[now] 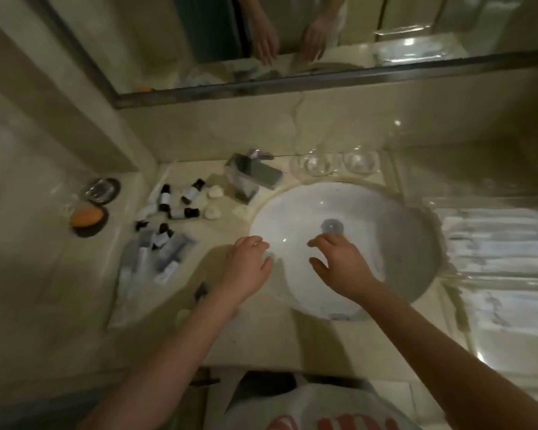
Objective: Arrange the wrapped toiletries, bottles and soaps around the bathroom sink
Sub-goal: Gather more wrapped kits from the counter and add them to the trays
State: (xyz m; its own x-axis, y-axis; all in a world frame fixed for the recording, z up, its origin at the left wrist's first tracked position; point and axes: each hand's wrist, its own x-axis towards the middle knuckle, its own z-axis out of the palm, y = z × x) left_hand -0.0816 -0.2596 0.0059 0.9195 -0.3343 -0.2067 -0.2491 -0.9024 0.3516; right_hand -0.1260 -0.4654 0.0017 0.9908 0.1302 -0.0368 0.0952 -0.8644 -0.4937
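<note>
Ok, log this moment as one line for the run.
left hand: empty, at sink rim | right hand: empty, over basin | bottles: scattered left of sink | wrapped toiletries: piled

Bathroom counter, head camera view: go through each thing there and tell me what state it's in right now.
Sink: empty, dry-looking, drain visible.
Small bottles: capped, some upright, some lying down.
Wrapped toiletries: sealed, piled flat.
White soaps: unwrapped, on the counter.
Orange soap: in its dark dish.
Two glasses: empty.
Left hand: open, empty, at the sink's rim.
Right hand: open, empty, over the basin.
</note>
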